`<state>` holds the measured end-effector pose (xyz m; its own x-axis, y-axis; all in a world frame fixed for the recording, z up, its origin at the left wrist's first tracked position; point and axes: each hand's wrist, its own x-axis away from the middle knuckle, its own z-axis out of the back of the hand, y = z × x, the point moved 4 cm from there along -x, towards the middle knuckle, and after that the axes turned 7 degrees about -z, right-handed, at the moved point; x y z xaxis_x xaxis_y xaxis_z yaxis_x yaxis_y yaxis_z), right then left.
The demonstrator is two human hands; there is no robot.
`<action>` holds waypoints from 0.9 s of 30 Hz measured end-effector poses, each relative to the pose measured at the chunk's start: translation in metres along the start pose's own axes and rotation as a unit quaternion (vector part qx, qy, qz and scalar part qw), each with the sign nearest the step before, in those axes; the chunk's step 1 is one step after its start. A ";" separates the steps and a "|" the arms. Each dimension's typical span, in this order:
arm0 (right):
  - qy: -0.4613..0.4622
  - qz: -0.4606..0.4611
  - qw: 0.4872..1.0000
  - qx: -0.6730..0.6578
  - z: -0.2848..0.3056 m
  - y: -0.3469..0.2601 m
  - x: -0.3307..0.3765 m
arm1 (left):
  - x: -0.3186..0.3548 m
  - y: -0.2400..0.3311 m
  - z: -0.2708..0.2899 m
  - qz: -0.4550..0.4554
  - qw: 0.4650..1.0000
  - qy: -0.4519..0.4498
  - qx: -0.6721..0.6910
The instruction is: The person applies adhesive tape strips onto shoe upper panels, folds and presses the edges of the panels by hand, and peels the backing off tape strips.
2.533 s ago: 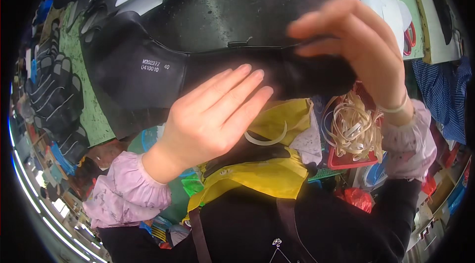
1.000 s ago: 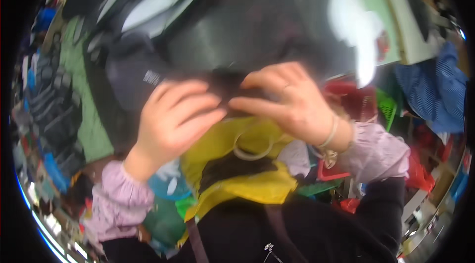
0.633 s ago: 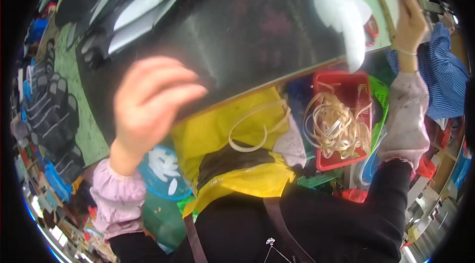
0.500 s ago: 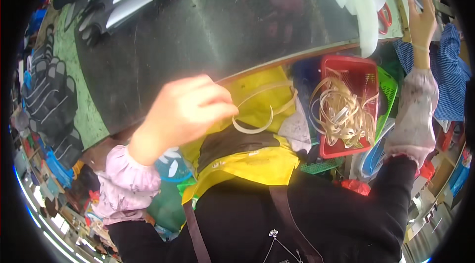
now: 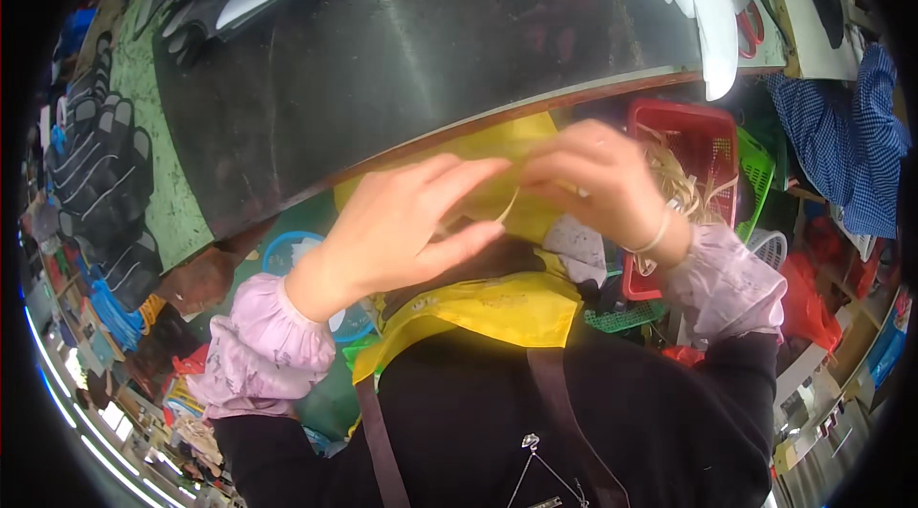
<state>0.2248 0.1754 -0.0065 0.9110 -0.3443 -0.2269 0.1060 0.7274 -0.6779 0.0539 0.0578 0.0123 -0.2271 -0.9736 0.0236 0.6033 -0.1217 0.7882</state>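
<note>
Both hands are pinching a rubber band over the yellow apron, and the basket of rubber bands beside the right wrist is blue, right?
Not quite: the basket of rubber bands beside the right hand is red, as the head view shows. Both hands, left hand included, do meet at a rubber band over the yellow apron.

Pink ruffled sleeves, black top, yellow apron

The left hand (image 5: 402, 231) and right hand (image 5: 593, 183) are bare, each coming out of a pale pink patterned oversleeve (image 5: 258, 355) gathered at the cuff with elastic. The right wrist wears a thin pale band (image 5: 655, 235). Over the chest lies a black top (image 5: 593, 431) crossed by two dark brown straps (image 5: 564, 422), with a thin silvery chain and small pendant (image 5: 531, 446) hanging between them. A yellow apron (image 5: 488, 307) bunches at the front.
</note>
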 end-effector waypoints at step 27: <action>0.074 -0.225 0.943 -0.234 0.170 0.019 -0.065 | -0.058 -0.145 0.255 0.067 0.921 0.187 -0.335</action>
<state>0.2355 0.3128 0.1145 0.7464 -0.6600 0.0851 0.2489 0.1583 -0.9555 -0.2152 0.1812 0.0533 0.0879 -0.9717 -0.2191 0.9713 0.0348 0.2351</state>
